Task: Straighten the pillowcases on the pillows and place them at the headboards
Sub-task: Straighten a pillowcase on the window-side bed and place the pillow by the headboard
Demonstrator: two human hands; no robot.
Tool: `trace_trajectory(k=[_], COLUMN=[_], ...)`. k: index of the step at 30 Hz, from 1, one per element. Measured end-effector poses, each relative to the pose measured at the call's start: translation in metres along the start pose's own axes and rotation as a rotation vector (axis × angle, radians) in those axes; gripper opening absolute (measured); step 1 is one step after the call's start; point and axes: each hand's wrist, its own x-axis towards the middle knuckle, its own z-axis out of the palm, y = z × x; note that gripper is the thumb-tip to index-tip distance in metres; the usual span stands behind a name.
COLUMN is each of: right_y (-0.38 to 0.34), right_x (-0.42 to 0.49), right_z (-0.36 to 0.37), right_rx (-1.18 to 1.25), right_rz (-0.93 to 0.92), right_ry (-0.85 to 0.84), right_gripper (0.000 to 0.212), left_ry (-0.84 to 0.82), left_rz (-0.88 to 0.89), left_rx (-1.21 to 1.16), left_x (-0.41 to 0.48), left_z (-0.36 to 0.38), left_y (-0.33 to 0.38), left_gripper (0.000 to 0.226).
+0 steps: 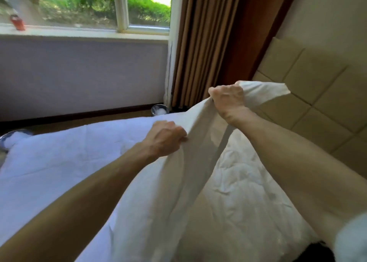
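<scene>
A white pillowcase (pixel 186 182) with a pillow inside is lifted above the bed (pixel 59 162), hanging from its top edge toward me. My left hand (pixel 165 140) grips the left part of that edge, fingers curled into the cloth. My right hand (pixel 228 100) grips the edge higher and farther right, near a free corner (pixel 278 90) that sticks out toward the beige padded headboard (pixel 317 87). The lower part of the pillow rests against the bed near me.
White bedding covers the bed, wrinkled on the right under my right arm. Beyond the bed are a wall under a window (pixel 79 3), brown curtains (pixel 202 43), a small bin (pixel 159 109) on the floor, and a red object (pixel 17 22) on the sill.
</scene>
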Motion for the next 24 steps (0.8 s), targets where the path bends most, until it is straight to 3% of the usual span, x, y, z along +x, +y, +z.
trace_trajectory(k=[4, 9, 11, 13, 16, 18, 21, 24], right_y=[0.042, 0.054, 0.044, 0.033, 0.010, -0.005, -0.011, -0.002], right_x=[0.001, -0.011, -0.029, -0.057, -0.104, -0.128, -0.133, -0.123], right_z=[-0.005, -0.004, -0.010, -0.016, 0.010, 0.027, 0.036, 0.036], right_rx=[0.038, 0.463, 0.474, 0.564, 0.646, 0.750, 0.889, 0.774], right_rz=[0.179, 0.383, 0.422, 0.474, 0.432, 0.505, 0.615, 0.601], right_ry=[0.091, 0.110, -0.024, -0.257, -0.638, -0.770, -0.703, -0.525], right_gripper=[0.017, 0.029, 0.037, 0.058, 0.069, 0.075, 0.048, 0.014], left_ry=[0.137, 0.217, 0.212, 0.179, 0.116, 0.088, 0.076, 0.073], left_rz=[-0.064, -0.328, -0.427, -0.495, -0.573, -0.599, -0.620, -0.601], left_rx=[-0.160, -0.490, -0.550, -0.562, -0.575, -0.591, -0.610, -0.618], left_x=[0.027, 0.054, 0.069, 0.085, 0.103, 0.112, 0.124, 0.131], left_z=[-0.013, -0.007, -0.005, -0.002, 0.007, 0.014, 0.018, 0.014], left_y=[0.042, 0.077, 0.079, 0.076, 0.076, 0.083, 0.091, 0.098], left_gripper=[0.034, 0.043, 0.038, 0.033, 0.030, 0.028, 0.025, 0.027])
